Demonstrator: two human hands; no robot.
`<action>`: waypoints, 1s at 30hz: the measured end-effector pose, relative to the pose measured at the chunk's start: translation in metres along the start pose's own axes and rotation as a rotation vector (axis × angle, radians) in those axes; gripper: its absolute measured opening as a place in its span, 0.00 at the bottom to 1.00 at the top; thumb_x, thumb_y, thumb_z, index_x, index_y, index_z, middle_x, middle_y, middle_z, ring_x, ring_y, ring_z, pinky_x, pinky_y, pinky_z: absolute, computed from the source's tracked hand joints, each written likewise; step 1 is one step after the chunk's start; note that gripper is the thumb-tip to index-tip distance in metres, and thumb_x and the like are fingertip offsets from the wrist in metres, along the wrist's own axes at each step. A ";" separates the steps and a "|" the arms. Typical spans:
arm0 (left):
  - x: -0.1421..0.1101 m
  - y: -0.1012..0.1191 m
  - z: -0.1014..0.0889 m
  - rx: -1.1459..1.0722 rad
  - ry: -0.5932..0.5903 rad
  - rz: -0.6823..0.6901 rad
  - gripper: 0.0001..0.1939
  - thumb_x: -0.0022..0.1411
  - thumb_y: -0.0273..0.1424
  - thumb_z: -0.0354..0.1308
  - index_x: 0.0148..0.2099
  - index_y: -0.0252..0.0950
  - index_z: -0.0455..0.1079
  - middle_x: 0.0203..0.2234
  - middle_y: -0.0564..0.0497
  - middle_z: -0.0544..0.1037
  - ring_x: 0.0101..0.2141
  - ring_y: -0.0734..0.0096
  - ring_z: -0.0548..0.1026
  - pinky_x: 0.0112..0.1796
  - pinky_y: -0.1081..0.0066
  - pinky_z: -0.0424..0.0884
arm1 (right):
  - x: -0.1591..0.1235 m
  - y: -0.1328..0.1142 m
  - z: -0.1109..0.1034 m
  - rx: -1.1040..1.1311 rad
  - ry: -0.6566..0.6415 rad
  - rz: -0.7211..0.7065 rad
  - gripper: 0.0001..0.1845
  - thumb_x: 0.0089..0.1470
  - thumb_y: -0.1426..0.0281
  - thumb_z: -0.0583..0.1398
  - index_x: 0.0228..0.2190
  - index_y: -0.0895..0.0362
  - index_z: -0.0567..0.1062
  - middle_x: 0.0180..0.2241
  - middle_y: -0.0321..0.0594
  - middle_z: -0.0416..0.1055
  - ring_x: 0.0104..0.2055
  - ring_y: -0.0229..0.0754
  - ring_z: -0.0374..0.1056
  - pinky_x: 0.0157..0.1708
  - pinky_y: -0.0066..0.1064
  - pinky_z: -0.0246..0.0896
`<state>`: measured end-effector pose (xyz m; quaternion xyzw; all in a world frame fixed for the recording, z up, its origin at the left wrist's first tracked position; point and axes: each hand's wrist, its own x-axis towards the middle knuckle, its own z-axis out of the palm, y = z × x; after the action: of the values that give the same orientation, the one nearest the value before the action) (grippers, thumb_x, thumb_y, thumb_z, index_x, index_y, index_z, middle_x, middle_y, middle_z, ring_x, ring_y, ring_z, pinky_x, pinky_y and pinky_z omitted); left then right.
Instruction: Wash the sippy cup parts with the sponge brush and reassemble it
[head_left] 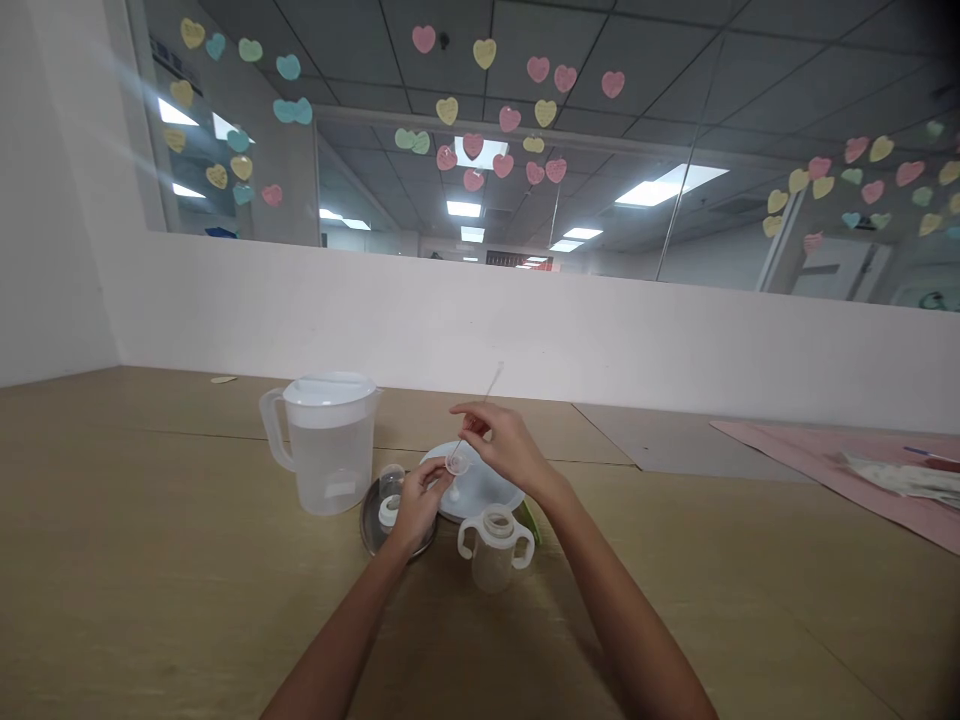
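Note:
My left hand is closed, pinching a small translucent piece shaped like a bottle nipple, its wide round opening tilted up. Above it, my right hand pinches a thin stick whose upper end is pale and slightly wider. The stick's lower end reaches down to the opening; how far inside it goes I cannot tell. Beneath both hands is a white round plate. In front of it stands a translucent baby bottle with two handles and an uncovered mouth.
A round metal tray, left of the plate, bears a clear cap and a white ring. Farther left stands a lidded translucent pitcher. Something green shows behind the bottle. A pink cloth lies at the far right.

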<state>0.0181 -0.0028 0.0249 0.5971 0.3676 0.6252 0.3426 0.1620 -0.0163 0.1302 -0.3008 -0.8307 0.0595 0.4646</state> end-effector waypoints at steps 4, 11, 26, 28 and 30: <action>-0.001 -0.002 0.001 -0.013 -0.025 -0.013 0.16 0.51 0.39 0.57 0.38 0.32 0.73 0.31 0.47 0.78 0.33 0.65 0.74 0.36 0.69 0.69 | -0.002 0.003 -0.002 -0.075 -0.018 0.000 0.18 0.49 0.78 0.56 0.42 0.54 0.73 0.29 0.35 0.71 0.30 0.34 0.65 0.34 0.27 0.60; 0.000 -0.004 0.000 -0.020 0.005 -0.022 0.17 0.50 0.39 0.57 0.38 0.32 0.73 0.31 0.47 0.78 0.32 0.66 0.73 0.35 0.69 0.68 | -0.006 -0.005 -0.008 -0.218 -0.079 0.017 0.19 0.48 0.79 0.56 0.43 0.53 0.72 0.28 0.34 0.71 0.28 0.34 0.65 0.32 0.26 0.58; -0.002 -0.001 0.000 0.052 0.010 0.018 0.18 0.52 0.42 0.55 0.39 0.34 0.72 0.33 0.47 0.78 0.37 0.62 0.74 0.37 0.68 0.68 | -0.009 -0.001 0.003 -0.426 -0.144 0.059 0.18 0.49 0.76 0.57 0.43 0.52 0.72 0.31 0.37 0.75 0.32 0.39 0.70 0.32 0.26 0.57; -0.002 0.000 0.001 0.047 -0.013 0.016 0.19 0.54 0.43 0.54 0.40 0.34 0.72 0.33 0.46 0.78 0.37 0.62 0.74 0.37 0.68 0.68 | -0.009 -0.001 0.005 -0.433 -0.172 0.048 0.17 0.49 0.76 0.57 0.42 0.53 0.73 0.32 0.38 0.76 0.33 0.39 0.70 0.33 0.26 0.57; -0.003 0.001 0.002 0.054 -0.037 0.015 0.19 0.55 0.42 0.53 0.41 0.34 0.72 0.34 0.46 0.78 0.36 0.63 0.74 0.37 0.68 0.68 | -0.009 0.000 0.007 -0.447 -0.212 0.040 0.16 0.49 0.76 0.57 0.41 0.53 0.74 0.34 0.38 0.76 0.34 0.39 0.70 0.33 0.26 0.57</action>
<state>0.0201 -0.0053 0.0244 0.6205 0.3733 0.6065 0.3284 0.1596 -0.0205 0.1195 -0.4045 -0.8612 -0.0853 0.2957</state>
